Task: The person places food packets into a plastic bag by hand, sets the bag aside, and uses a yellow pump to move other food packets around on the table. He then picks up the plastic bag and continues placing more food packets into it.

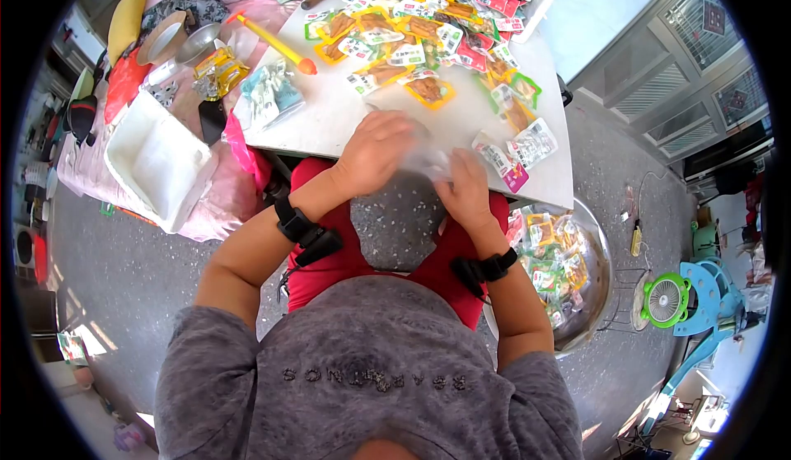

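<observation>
Over the near edge of the white table (346, 110), a clear plastic bag (428, 162), smeared by motion, stretches between my two hands. My left hand (376, 154) has its fingers closed on the bag's left side. On the other side my right hand (467, 190) grips the bag with bent fingers. Close to my right hand lie a purple-and-white snack packet (501, 162) and a white printed packet (534, 143). Farther back, a heap of small snack packets (412, 36) in yellow, red and green covers the table.
A bag of bluish packets (268, 96) and a yellow stick with an orange end (280, 46) lie at the table's left. Left of it stands a white bin (152, 163) on pink cloth. A metal basin (606, 270) of packets sits low right, near a green fan (666, 299).
</observation>
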Action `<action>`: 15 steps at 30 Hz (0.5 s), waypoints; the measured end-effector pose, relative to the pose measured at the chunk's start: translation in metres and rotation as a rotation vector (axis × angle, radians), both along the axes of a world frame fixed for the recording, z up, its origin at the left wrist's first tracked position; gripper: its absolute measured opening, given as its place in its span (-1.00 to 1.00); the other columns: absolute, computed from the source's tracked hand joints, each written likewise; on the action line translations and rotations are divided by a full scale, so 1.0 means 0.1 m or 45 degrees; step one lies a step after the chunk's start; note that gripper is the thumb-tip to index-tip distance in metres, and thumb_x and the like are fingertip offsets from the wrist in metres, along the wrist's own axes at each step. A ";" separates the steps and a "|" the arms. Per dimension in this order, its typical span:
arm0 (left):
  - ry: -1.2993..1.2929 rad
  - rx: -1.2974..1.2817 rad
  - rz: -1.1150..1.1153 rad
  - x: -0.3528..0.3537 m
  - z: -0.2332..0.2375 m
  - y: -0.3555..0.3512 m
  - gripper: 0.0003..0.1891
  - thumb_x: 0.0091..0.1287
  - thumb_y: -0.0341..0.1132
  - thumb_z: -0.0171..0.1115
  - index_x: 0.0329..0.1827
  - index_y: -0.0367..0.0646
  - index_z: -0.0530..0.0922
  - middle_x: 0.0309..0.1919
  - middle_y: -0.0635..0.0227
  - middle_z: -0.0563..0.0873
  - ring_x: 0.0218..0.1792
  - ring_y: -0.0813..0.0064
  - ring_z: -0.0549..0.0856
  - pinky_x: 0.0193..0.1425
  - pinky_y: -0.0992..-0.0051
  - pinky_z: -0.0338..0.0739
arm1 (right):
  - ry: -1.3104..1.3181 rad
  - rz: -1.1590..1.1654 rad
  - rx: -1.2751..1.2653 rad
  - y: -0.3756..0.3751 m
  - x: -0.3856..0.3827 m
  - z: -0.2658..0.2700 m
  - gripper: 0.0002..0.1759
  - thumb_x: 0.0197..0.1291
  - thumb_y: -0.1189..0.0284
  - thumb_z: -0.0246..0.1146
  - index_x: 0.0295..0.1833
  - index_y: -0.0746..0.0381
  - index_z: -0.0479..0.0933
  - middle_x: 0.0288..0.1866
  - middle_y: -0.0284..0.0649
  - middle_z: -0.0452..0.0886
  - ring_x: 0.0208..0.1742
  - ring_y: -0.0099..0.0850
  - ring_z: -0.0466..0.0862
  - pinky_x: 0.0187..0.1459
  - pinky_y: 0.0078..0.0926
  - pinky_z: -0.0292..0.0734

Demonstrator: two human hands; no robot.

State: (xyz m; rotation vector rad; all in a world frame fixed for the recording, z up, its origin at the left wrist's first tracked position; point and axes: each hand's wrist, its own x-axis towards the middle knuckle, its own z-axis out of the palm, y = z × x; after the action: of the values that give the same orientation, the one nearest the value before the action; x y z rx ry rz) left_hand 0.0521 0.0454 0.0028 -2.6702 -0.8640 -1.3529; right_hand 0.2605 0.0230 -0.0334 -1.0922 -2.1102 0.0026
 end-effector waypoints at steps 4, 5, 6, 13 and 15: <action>-0.137 -0.048 -0.084 0.06 0.43 -0.07 -0.72 -0.12 -0.61 0.06 -0.26 -0.28 0.45 -0.27 0.15 0.52 -0.18 0.13 0.51 -0.07 0.31 0.38 | 0.152 0.110 -0.222 -0.20 -0.08 0.45 -0.55 -0.22 0.37 0.27 -0.16 0.32 0.36 -0.18 -0.06 0.42 -0.16 -0.12 0.43 -0.19 -0.27 0.35; -0.151 -0.089 -0.081 0.08 0.47 -0.10 -0.75 -0.10 -0.57 0.07 -0.28 -0.29 0.46 -0.29 0.15 0.53 -0.20 0.14 0.51 -0.10 0.32 0.39 | 0.196 0.142 -0.252 -0.24 -0.09 0.58 -0.54 -0.22 0.35 0.28 -0.16 0.33 0.36 -0.19 -0.05 0.43 -0.17 -0.11 0.44 -0.19 -0.27 0.35; -0.164 -0.134 -0.088 0.09 0.49 -0.15 -0.77 -0.07 -0.54 0.07 -0.29 -0.29 0.47 -0.31 0.14 0.54 -0.23 0.15 0.52 -0.13 0.33 0.40 | 0.276 0.167 -0.328 -0.28 -0.10 0.64 -0.54 -0.21 0.35 0.27 -0.16 0.33 0.36 -0.21 -0.04 0.44 -0.18 -0.10 0.45 -0.20 -0.27 0.35; -0.376 -0.602 -0.043 0.24 0.36 -0.58 -0.86 0.12 -0.49 0.03 -0.27 -0.32 0.45 -0.37 0.14 0.53 -0.34 0.22 0.53 -0.26 0.43 0.42 | 0.316 0.164 -0.804 -0.51 -0.08 0.79 -0.58 -0.20 0.35 0.28 -0.20 0.33 0.38 -0.31 -0.02 0.47 -0.26 -0.13 0.48 -0.23 -0.34 0.36; -0.360 -0.672 -0.101 0.23 0.32 -0.64 -0.88 0.16 -0.48 0.01 -0.27 -0.32 0.45 -0.37 0.15 0.52 -0.34 0.25 0.53 -0.25 0.45 0.41 | 0.344 0.206 -0.872 -0.53 -0.03 0.71 -0.57 -0.20 0.36 0.29 -0.19 0.33 0.38 -0.31 -0.07 0.45 -0.25 -0.21 0.47 -0.23 -0.39 0.35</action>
State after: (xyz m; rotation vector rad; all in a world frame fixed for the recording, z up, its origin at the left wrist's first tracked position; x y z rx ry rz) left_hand 0.0749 -0.0185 0.0347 -2.9464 -1.3205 -1.7654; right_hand 0.2577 -0.0296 0.0372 -1.2027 -1.9778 0.9550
